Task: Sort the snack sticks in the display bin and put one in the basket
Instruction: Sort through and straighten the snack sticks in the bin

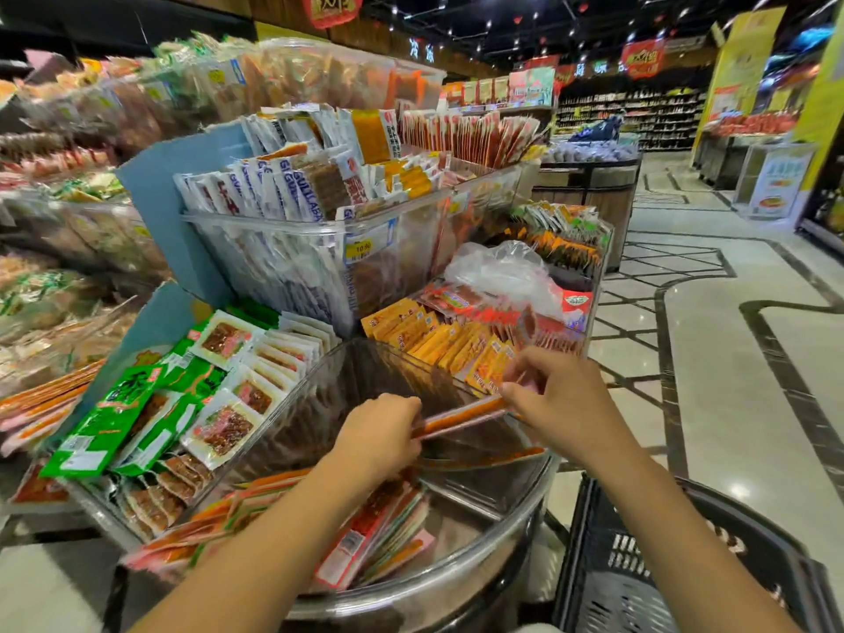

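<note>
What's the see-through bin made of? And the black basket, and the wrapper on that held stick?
The display bin looks like clear hard plastic, glossy: snacks show through it. The basket seems moulded black plastic, matte, with slots. The snack stick wrapper is probably thin plastic film, slightly shiny.

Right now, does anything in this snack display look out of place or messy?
Yes. A crumpled clear plastic bag lies on the red snack packs right of centre, seemingly not stock. At the lower left, green packs lie fanned and tilted, not stood in rows like the yellow packs.
</note>
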Motion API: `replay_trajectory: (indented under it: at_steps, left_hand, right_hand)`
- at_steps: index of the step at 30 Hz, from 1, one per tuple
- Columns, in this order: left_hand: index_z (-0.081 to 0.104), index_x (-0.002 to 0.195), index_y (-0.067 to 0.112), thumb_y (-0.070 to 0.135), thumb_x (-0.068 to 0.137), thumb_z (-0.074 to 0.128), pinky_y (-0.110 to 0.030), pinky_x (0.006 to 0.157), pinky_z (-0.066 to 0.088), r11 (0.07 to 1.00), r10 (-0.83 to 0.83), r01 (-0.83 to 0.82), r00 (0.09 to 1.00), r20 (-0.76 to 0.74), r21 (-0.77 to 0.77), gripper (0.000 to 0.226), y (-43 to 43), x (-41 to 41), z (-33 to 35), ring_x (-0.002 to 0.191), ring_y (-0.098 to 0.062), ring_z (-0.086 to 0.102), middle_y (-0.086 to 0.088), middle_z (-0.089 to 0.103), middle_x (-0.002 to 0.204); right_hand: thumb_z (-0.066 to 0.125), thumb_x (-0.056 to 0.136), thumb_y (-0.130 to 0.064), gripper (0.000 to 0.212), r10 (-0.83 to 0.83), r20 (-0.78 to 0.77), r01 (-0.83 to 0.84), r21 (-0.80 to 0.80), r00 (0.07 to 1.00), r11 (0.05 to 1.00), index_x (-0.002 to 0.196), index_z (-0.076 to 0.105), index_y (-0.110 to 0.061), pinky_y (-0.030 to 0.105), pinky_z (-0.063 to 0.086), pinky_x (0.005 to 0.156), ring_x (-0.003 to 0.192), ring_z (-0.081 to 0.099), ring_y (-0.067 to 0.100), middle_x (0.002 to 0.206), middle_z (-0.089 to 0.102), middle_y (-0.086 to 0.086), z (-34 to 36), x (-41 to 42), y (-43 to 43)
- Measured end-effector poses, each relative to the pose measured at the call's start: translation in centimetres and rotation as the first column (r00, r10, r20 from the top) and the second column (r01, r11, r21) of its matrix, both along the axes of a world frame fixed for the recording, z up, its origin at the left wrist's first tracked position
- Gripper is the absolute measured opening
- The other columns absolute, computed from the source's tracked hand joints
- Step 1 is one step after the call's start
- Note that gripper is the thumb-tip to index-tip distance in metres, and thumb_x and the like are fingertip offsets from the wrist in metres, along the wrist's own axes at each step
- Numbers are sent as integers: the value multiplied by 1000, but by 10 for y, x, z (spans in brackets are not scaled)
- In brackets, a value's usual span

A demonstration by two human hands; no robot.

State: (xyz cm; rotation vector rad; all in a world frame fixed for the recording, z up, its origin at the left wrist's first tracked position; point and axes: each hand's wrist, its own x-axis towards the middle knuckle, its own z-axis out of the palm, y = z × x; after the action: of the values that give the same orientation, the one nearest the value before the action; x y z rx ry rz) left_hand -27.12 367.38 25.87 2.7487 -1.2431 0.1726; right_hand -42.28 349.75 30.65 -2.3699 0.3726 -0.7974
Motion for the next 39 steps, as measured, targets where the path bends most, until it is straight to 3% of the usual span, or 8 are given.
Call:
replay_trajectory:
  at_steps: [4, 7, 16, 22, 27, 31, 35, 39]
  left_hand:
    - [65, 102, 19, 28, 85, 61, -40, 80, 52, 992, 17, -18, 1000, 4, 125, 20, -14, -5, -12, 98, -34, 64, -10, 66, 104]
    - [69, 104, 16, 25, 86, 59, -40, 80, 53, 982, 8, -11, 1000, 14, 188, 22, -19, -10, -17, 96, -35, 66, -13, 68, 103]
    - [56, 121, 12, 23, 98, 50, -42, 85, 50, 969, 17, 6, 996, -90, 247, 26, -20, -17, -25, 107, -37, 62, -16, 62, 119]
    - [63, 120, 18, 23, 95, 55, -43, 92, 54, 990, -12, 44, 973, -232, 136, 27, -1, -3, -16, 109, -33, 64, -11, 67, 120]
    - [71, 106, 20, 28, 93, 62, -38, 83, 55, 979, -20, 8, 998, -56, -204, 18, 40, 12, 28, 95, -21, 68, 1, 75, 101]
    - [71, 100, 21, 22, 91, 64, -38, 79, 52, 936, 60, -6, 988, 141, -353, 11, 83, 29, 50, 96, -20, 62, 2, 71, 98]
    - [69, 105, 20, 20, 87, 71, -44, 95, 49, 926, 43, 42, 976, 213, -375, 19, 119, 45, 39, 110, -25, 59, 0, 68, 113]
    - [64, 126, 19, 25, 85, 75, -41, 111, 38, 944, 6, 64, 978, 209, -325, 43, 128, 50, 23, 126, -25, 50, -3, 57, 138]
  right_hand:
    - [78, 81, -30, 25, -55, -74, 54, -17, 996, 998, 63, 61, -35, 28, 41, 64, 68, 56, 1, 66, 60, -14, -15, -8, -4]
    - [77, 83, -38, 22, -93, -183, 85, -53, 979, 995, 66, 64, -32, 25, 37, 59, 71, 55, 2, 69, 60, -14, -21, -13, -5]
    - [70, 88, -50, 28, -251, -359, 159, -265, 899, 951, 72, 62, -29, 22, 30, 51, 69, 53, 4, 74, 60, -11, -18, -24, -1]
    - [65, 90, -53, 20, -291, -271, 176, -380, 918, 908, 85, 65, -34, 27, 33, 63, 86, 47, 12, 91, 50, -10, -13, -22, 5]
    - [65, 92, -47, 16, -100, -192, 41, -291, 976, 956, 90, 68, -30, 29, 37, 73, 96, 49, 8, 93, 56, -12, -3, -2, 24]
    - [64, 93, -44, 11, 114, -252, -179, -250, 961, 952, 87, 63, -34, 31, 45, 73, 87, 55, 9, 87, 56, -14, 2, 23, 53]
    - [68, 91, -42, 15, 306, -355, -393, -206, 883, 896, 101, 71, -31, 33, 52, 80, 90, 60, 8, 95, 64, -13, -2, 51, 86]
    - [73, 87, -27, 17, 504, -491, -604, -59, 711, 795, 104, 75, -29, 29, 54, 84, 89, 61, 4, 97, 69, -14, -11, 74, 112]
